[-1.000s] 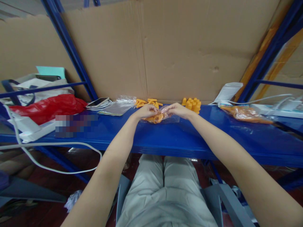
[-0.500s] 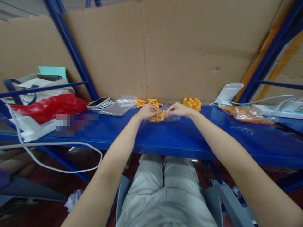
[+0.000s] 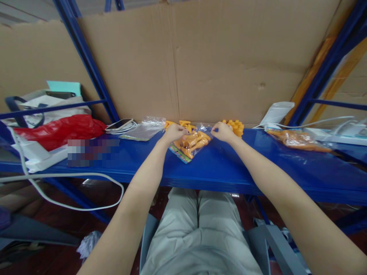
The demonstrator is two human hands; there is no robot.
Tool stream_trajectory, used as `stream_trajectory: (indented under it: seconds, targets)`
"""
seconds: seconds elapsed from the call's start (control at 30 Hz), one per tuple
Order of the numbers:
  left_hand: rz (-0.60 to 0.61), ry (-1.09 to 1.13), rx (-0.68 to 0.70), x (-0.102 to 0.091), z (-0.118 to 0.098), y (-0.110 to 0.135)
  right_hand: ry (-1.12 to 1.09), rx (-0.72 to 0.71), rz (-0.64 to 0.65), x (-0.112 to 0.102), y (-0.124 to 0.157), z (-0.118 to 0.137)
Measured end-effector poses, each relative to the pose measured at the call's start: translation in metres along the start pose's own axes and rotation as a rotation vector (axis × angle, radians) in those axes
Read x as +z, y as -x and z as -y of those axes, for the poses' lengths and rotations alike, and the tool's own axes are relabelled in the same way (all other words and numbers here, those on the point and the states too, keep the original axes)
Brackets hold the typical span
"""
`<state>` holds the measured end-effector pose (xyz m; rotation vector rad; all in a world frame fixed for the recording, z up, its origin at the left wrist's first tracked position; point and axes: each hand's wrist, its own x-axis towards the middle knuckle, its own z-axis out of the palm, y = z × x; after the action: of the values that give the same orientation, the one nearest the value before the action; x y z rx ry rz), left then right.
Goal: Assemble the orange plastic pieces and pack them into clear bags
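Observation:
A clear plastic bag (image 3: 191, 143) holding several orange plastic pieces lies on the blue shelf, tilted, its colourful printed end toward me. My left hand (image 3: 175, 132) is at its upper left edge, thumb and fingers pinched together on the plastic. At the upper right edge, my right hand (image 3: 223, 131) is also closed in a pinch on the film; its fingertips are small and partly blurred. Loose orange pieces (image 3: 186, 124) lie behind the bag and my left hand. Behind my right hand stands a cluster of orange knobbly pieces (image 3: 235, 127), partly hidden by it.
Flat clear bags (image 3: 143, 130) and a phone with a white cable (image 3: 122, 125) lie to the left, near a red plastic bag (image 3: 63, 131). Another filled bag of orange pieces (image 3: 298, 139) is at right. A cardboard sheet (image 3: 218, 61) backs the blue shelf (image 3: 218, 170).
The bag has turned flat, so its orange contents and printed end now show toward me. My right hand has moved slightly right, widening the space between my hands.

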<state>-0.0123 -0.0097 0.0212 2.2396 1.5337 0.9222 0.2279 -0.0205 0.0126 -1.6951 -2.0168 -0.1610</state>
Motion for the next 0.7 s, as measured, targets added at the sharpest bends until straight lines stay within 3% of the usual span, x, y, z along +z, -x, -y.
stream_trajectory:
  seconds: [0.07,0.2,0.3,0.37,0.43,0.57,0.7]
  targets:
    - [-0.009,0.036,-0.052,0.001,0.0,-0.001,-0.007,0.015,-0.03,-0.001,0.001,0.001]
    - [-0.181,-0.101,-0.124,0.005,0.012,-0.005,-0.038,0.151,-0.073,-0.005,-0.002,-0.001]
    - [-0.177,-0.203,-0.21,0.008,0.019,-0.006,-0.171,0.276,0.137,-0.006,-0.007,-0.005]
    - [-0.095,-0.198,-0.247,0.008,0.018,-0.005,-0.314,0.308,0.334,-0.003,-0.008,-0.007]
    - [-0.006,-0.129,-0.292,0.008,0.013,-0.002,-0.444,0.311,0.418,0.003,-0.008,-0.007]
    - [0.107,0.061,-0.405,0.008,0.003,0.002,-0.655,0.381,0.313,0.014,-0.003,-0.002]
    - [0.065,0.147,-0.443,0.016,0.005,-0.004,-0.922,0.441,0.269,0.018,0.001,0.001]
